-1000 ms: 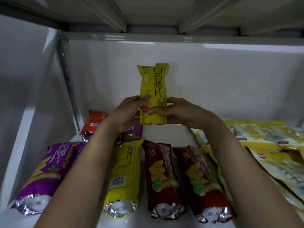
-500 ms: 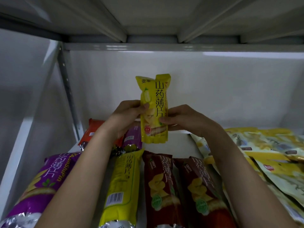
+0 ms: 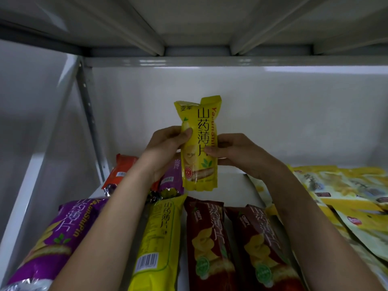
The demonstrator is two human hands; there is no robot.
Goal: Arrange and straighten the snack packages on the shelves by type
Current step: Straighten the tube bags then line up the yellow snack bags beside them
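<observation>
Snack packages lie across the white shelf (image 3: 231,185), and the biggest group is the spread of flat pale-yellow pouches (image 3: 344,198), below and to the right of the right-hand fingers. Below and to the left of the left-hand fingers lies a purple package (image 3: 63,238), partly under the left forearm. Directly beneath both hands, lengthwise side by side, are a yellow package with a barcode (image 3: 157,244) and two dark red packages (image 3: 207,244) touching along their long edges. Behind these, just under the left wrist, an orange-red package (image 3: 121,169) and a smaller purple package (image 3: 171,177) are partly hidden. The held yellow package (image 3: 198,143) stands upright in the air, clear of the shelf, between the two hands. The left hand (image 3: 165,148) grips its left edge, thumb pressed on the front face and fingers (image 3: 168,133) curled round behind. The right hand (image 3: 237,152) grips its right edge at about mid-height, fingers clamped on it with the thumb on the front. The package's top rises well above both sets of fingers and its bottom seam hangs below them.
</observation>
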